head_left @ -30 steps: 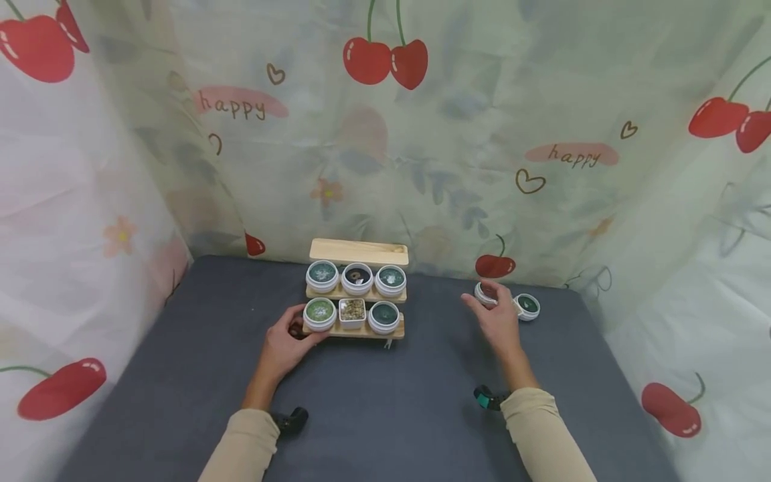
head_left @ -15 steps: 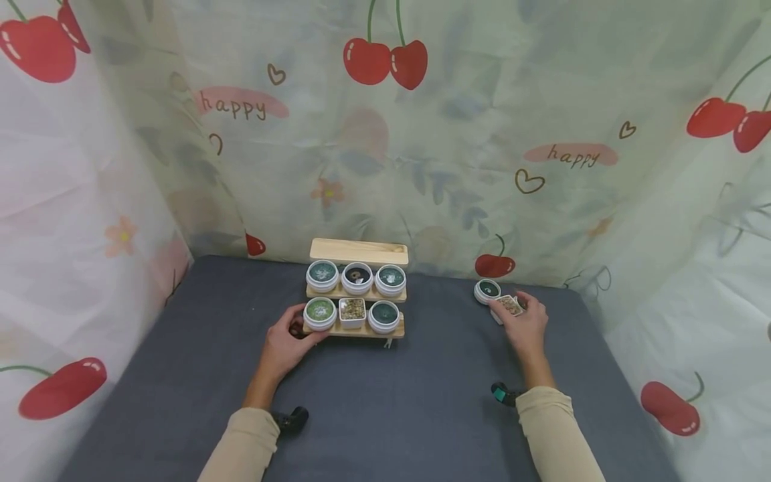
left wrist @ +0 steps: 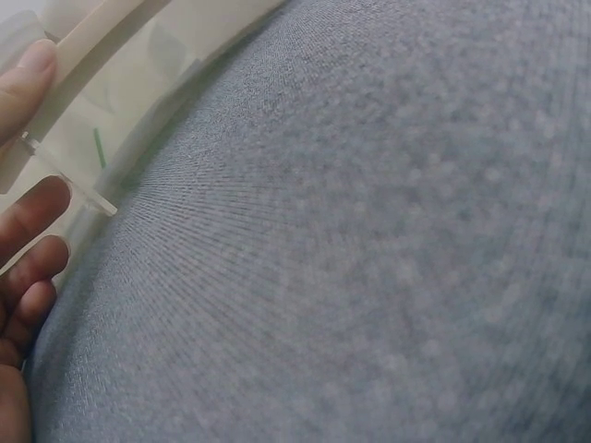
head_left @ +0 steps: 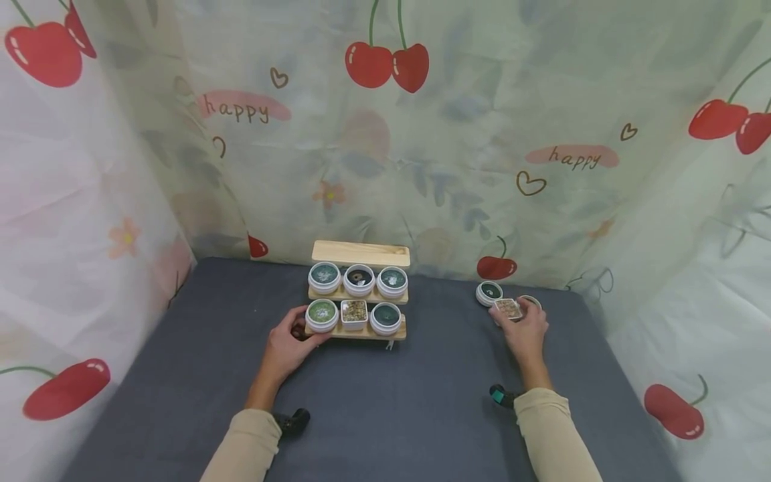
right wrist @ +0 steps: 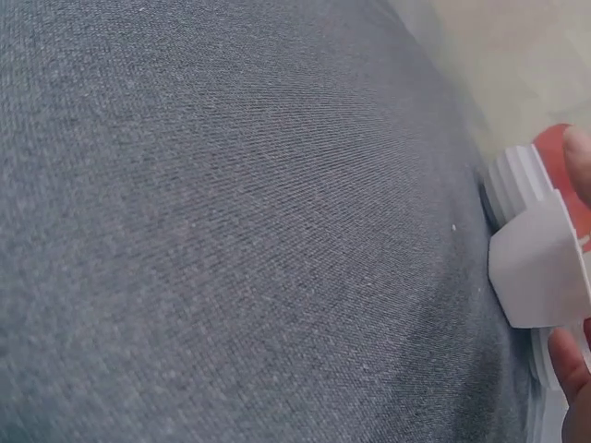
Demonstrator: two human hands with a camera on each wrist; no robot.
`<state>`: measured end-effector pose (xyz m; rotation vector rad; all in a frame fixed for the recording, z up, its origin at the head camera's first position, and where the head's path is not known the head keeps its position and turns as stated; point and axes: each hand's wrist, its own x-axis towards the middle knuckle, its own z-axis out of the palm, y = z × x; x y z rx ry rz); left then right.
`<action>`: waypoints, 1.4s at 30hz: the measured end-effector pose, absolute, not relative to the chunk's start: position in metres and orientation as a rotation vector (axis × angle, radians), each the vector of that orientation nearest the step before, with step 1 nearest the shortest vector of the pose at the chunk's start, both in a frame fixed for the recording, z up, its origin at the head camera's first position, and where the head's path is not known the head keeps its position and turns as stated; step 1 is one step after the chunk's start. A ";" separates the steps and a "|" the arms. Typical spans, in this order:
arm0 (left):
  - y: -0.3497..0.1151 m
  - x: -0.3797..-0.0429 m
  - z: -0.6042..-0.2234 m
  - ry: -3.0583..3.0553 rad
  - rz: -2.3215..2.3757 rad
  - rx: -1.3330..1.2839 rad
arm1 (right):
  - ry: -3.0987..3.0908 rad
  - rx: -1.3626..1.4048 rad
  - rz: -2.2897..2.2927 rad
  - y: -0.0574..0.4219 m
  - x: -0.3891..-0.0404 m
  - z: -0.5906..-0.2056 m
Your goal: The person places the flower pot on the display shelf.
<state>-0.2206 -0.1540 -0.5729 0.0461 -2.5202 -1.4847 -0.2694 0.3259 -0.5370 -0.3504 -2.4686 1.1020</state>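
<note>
A three-tier wooden stand (head_left: 361,253) sits at the table's back middle. My left hand (head_left: 290,343) grips the left end of its lowest shelf, thumb in front by a round white pot with a light green top (head_left: 322,312); the left wrist view shows the thumb (left wrist: 26,85) over the shelf and fingers below. My right hand (head_left: 527,335) pinches a small square white pot (head_left: 508,308) with a grainy tan top, between thumb and fingers. Just left of it stands a round white pot with a dark green top (head_left: 489,292). Another round pot (head_left: 533,301) is mostly hidden behind the right hand.
The lowest shelf also bears a square pot (head_left: 354,314) and a dark green round pot (head_left: 386,318). Three round pots, one being dark-topped (head_left: 359,278), stand on the middle shelf. A grey cloth (head_left: 397,415) covers the table; a printed curtain (head_left: 446,134) hangs behind.
My right hand has moved right from the round pot and taken hold of the square pot, which has since turned squarer to the head view. The left hand keeps its grip on the stand.
</note>
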 end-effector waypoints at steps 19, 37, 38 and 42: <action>-0.149 -0.220 -0.576 -2.505 -1.480 0.033 | -2.445 -0.481 1.071 0.323 -0.267 -0.545; -0.151 -0.219 -0.576 -2.497 -1.478 0.050 | -2.366 -0.326 1.261 0.289 -0.267 -0.496; -0.151 -0.219 -0.575 -2.501 -1.475 0.051 | -2.358 -0.308 1.282 0.285 -0.268 -0.492; -0.152 -0.219 -0.574 -2.501 -1.467 0.049 | -2.356 -0.231 1.343 0.267 -0.274 -0.474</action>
